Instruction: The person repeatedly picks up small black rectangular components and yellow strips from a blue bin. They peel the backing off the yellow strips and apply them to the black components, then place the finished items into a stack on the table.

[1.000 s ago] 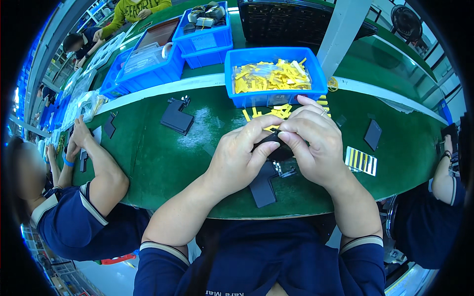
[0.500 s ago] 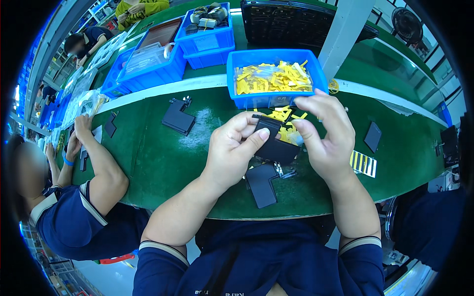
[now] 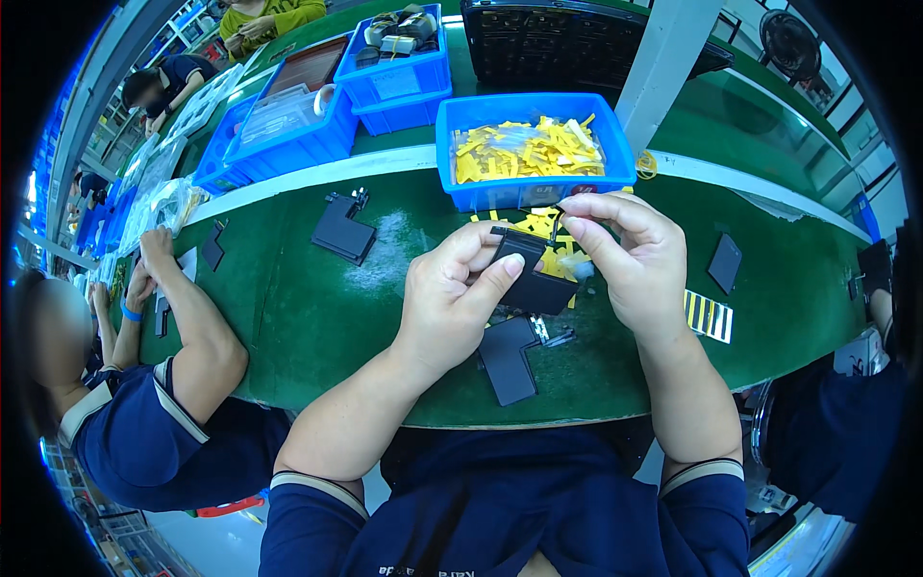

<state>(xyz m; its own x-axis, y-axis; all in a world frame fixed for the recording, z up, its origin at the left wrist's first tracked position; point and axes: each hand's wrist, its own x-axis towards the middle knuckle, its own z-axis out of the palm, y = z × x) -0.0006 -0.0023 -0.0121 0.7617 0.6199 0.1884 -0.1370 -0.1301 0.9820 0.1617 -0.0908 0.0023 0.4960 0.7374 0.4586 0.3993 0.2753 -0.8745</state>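
Observation:
My left hand (image 3: 444,293) is closed on a flat black L-shaped battery (image 3: 540,287), thumb on top and fingers behind, holding it tilted above the table. From its far end a thin dark flex cable (image 3: 556,227) sticks up. Thumb and forefinger of my right hand (image 3: 630,252) are pinched together at the tip of that cable. A second L-shaped battery (image 3: 510,363) with silvery connectors lies on the table just below my hands. Behind the held battery, loose yellow strips (image 3: 538,223) are scattered, partly hidden by my hands.
A blue bin (image 3: 538,197) of yellow strips stands ahead. More black batteries lie to the left (image 3: 343,231) and right (image 3: 725,263), near a striped yellow sheet (image 3: 709,316). A white post (image 3: 663,67) rises behind. At left, a co-worker's arm (image 3: 197,303) rests on the green table (image 3: 317,337).
My right hand has closed from an open thumb-and-finger spread to a pinch at the flex cable, which now stands up. My left hand keeps the battery nearly in place.

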